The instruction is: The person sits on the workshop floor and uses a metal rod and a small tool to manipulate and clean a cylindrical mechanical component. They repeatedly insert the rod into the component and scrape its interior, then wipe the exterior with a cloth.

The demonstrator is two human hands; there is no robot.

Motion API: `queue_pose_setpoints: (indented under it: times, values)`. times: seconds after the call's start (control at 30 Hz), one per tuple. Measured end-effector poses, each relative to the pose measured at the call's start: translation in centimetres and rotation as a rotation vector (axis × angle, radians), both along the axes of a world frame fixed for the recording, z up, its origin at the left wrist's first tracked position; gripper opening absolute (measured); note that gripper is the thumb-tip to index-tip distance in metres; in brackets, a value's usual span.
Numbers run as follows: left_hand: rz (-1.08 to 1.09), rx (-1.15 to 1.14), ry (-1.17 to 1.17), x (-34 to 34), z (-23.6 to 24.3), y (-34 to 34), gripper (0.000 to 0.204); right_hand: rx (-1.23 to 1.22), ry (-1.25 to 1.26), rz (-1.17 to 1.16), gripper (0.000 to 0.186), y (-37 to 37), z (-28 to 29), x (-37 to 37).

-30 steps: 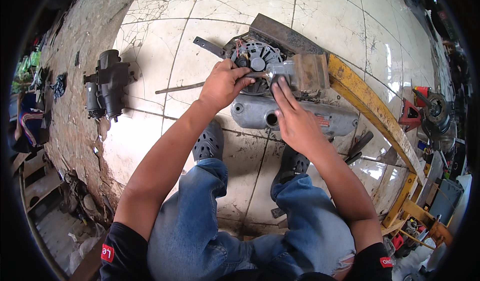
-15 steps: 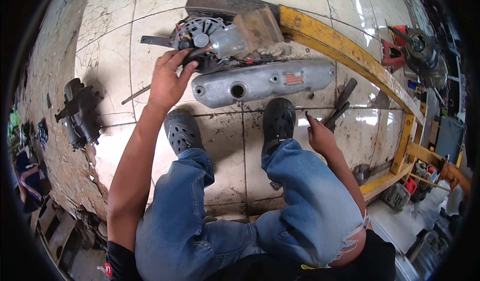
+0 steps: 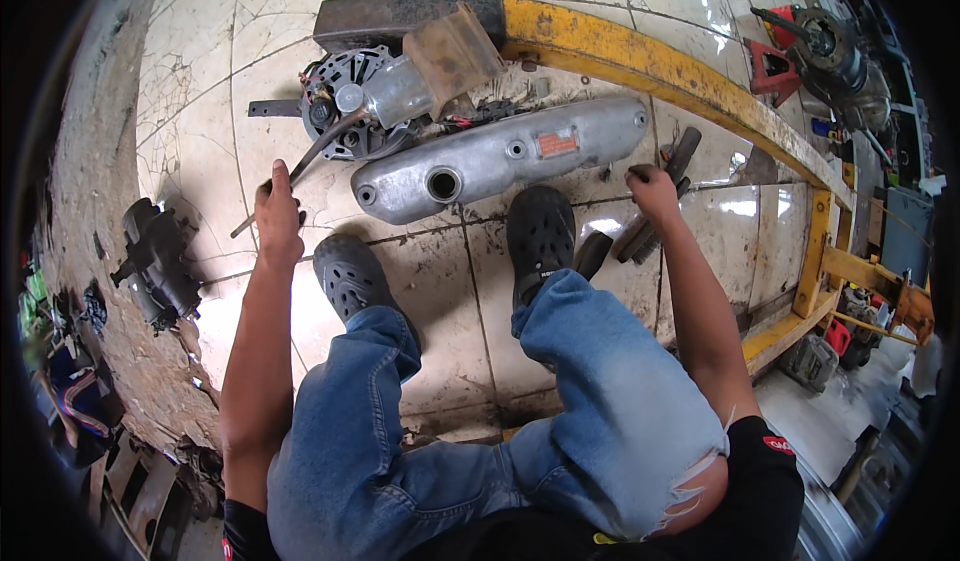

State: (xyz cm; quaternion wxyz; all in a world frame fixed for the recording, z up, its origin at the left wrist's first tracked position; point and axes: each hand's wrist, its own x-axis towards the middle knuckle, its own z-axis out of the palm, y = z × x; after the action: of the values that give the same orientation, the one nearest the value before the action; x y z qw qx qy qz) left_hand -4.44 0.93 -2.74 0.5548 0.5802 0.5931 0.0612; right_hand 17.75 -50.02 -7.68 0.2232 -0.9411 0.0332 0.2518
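The left hand (image 3: pixel 280 217) is now gripping the long, dark metal rod (image 3: pixel 330 143) farther down than a moment ago, fingers wrapping it narrowly, while the silver metal cylinder (image 3: pixel 396 91) and rusty brown block (image 3: pixel 452 56) at its end are lying ahead and right of those fingers, over or against the round grey finned metal part (image 3: pixel 349 98); control is apparently coming through the rod alone. Farther right, the long silver metal cover (image 3: pixel 485 158) is lying between both hands' fingers. The right hand (image 3: pixel 655 197), now away from the cylinder, is curling its fingers beside the dark bars (image 3: pixel 684 155), though whether they are holding anything is unclear.
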Motion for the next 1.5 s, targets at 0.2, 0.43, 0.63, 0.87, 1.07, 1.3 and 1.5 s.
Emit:
queue_pose_setpoints:
  times: [0.2,0.43,0.63,0.87,1.07,1.3,1.5]
  values:
    - [0.177,-0.715,-0.25,-0.6,-1.0,-0.1,0.048,0.467,0.093,-0.522,0.051,2.5,-0.7,4.3]
    - [0.189,-0.666,-0.46,0.2,-2.4,0.8,0.036,0.459,0.248,-0.377,0.042,4.4,1.0,3.3]
    - [0.153,-0.684,-0.455,0.0,-2.8,2.2,0.032,0.154,-0.091,0.066,0.043,2.6,-2.8,3.5]
    - [0.226,-0.623,-0.459,0.9,-1.6,0.7,0.023,0.076,-0.067,0.431,0.054,0.3,-5.0,3.4]
    - [-0.858,0.486,0.238,-3.1,-1.0,-1.6,0.064,0.108,-0.157,0.349,0.05,2.6,-4.5,3.7]
    - [-1.253,0.787,0.5,-3.8,0.1,-3.7,0.1,0.067,0.011,0.404,0.044,3.2,-3.5,4.8]
    - [-1.261,0.823,0.493,-3.5,0.2,-3.4,0.098,0.062,0.01,0.497,0.049,3.3,-3.4,5.9]
